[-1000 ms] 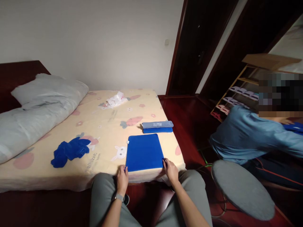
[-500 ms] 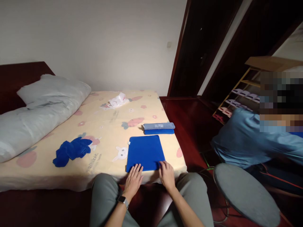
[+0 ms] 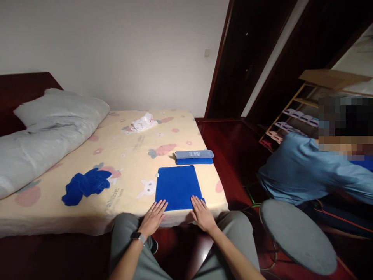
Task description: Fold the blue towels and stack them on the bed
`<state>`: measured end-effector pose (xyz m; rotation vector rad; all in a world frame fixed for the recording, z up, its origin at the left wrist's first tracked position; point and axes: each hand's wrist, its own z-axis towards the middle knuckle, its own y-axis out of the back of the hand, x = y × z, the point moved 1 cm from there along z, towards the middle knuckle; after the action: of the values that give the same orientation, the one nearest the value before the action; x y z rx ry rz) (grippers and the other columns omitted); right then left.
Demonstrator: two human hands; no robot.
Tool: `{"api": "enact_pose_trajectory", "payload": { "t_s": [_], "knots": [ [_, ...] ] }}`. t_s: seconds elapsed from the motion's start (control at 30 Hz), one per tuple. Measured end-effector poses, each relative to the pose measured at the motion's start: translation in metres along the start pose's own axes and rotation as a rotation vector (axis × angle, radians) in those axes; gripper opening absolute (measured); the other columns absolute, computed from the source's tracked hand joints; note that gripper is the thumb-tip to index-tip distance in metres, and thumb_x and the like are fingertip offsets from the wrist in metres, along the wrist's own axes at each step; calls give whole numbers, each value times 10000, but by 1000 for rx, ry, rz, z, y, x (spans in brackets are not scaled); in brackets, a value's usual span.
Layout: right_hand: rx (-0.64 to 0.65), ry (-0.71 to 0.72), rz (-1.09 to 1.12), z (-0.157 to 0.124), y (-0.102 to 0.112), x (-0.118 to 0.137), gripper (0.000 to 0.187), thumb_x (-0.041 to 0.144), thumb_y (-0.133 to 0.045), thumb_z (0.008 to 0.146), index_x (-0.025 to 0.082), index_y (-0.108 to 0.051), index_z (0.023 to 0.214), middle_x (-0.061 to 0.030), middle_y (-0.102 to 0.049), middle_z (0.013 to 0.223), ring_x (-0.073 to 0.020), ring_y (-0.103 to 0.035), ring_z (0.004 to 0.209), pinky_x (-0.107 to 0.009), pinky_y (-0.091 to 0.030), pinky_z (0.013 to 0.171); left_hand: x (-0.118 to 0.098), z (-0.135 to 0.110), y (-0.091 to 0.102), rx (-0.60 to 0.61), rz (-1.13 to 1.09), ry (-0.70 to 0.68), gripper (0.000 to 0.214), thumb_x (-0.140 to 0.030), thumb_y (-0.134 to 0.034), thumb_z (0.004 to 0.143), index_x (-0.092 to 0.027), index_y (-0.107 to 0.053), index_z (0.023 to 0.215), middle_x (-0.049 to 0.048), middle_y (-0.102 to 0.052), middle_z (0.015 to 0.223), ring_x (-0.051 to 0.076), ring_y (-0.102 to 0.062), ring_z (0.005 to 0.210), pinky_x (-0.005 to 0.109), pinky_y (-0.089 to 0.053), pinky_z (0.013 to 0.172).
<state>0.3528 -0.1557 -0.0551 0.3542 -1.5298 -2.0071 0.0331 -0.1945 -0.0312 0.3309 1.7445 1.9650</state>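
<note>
Both hands, left point(image 3: 153, 219), right point(image 3: 201, 214), flat on cloth point(image 3: 177, 183) edge.

solid blue cloth point(image 3: 177, 186) on a cream, carrot-and-rabbit-patterned sheet point(image 3: 128, 151).

Lettering ran along the grey-blue band of the folded towel point(image 3: 194, 154): pale capitals, seen upside down and too small to spell out. On the bed sheet point(image 3: 116, 155) a dark printed word sat just left of the rabbit figure point(image 3: 149, 187), near the front edge. Its last letters looked like "bit" and the rest was blurred. A fainter line of print lay further up the sheet, left of the carrot figure point(image 3: 163, 149), and could not be read. The white tag point(image 3: 157, 175) at the corner of the flat blue cloth point(image 3: 177, 184) was too small to read.
</note>
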Motion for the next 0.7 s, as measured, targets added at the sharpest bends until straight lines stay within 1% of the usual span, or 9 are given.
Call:
{"api": "enact_pose_trajectory", "payload": {
  "t_s": [0.1,0.2,0.3,0.4,0.5,0.6,0.7],
  "knots": [
    [12,32,8,-9,0,-19,663,340,-379,1020,155,-96,1590,-95,-244,1615,-251,-291,1470,-424,-332,1171,23,-11,1,-11,11,34,587,-329,-335,1031,-289,-131,1580,31,-331,1599,189,-352,1452,395,-348,1176],
    [28,32,27,-13,-3,-26,655,311,-377,1015,161,-102,1590,-100,-254,1612,-244,-301,1466,-420,-349,1168,33,-18,0,-62,32,68,585,-301,-370,1018,-280,-187,1574,42,-390,1570,196,-405,1423,396,-389,1154],
    [18,-3,39,-14,-5,-28,679,217,-413,970,172,-136,1588,-91,-278,1608,-246,-295,1469,-433,-356,1171,27,-17,3,-133,54,85,573,-251,-401,998,-286,-269,1554,43,-418,1555,212,-404,1424,426,-375,1168],
    [-8,-38,41,-16,-3,-29,728,96,-440,886,199,-226,1574,-74,-293,1607,-261,-296,1467,-467,-353,1172,17,-14,7,-182,53,77,565,-203,-423,977,-301,-340,1527,44,-425,1551,225,-403,1425,447,-363,1175],
    [-12,-62,75,-18,-1,-32,722,21,-420,835,220,-365,1526,-75,-404,1554,-257,-402,1408,-479,-365,1167,12,-12,5,-186,25,69,553,-164,-430,962,-304,-400,1496,47,-502,1496,220,-470,1376,435,-408,1145],
    [-6,-93,173,-18,-2,-36,668,26,-425,830,205,-462,1473,-100,-516,1469,-249,-496,1336,-459,-412,1140,14,-12,-3,-186,-22,76,525,-135,-431,950,-299,-472,1448,44,-591,1408,209,-550,1299,413,-475,1089],
    [-6,-129,295,-16,-4,-39,607,85,-456,851,196,-500,1447,-111,-547,1437,-252,-518,1318,-457,-426,1133,17,-11,-10,-222,-80,113,482,-124,-424,940,-280,-550,1378,44,-640,1345,205,-595,1244,406,-515,1049]
  ]
}}
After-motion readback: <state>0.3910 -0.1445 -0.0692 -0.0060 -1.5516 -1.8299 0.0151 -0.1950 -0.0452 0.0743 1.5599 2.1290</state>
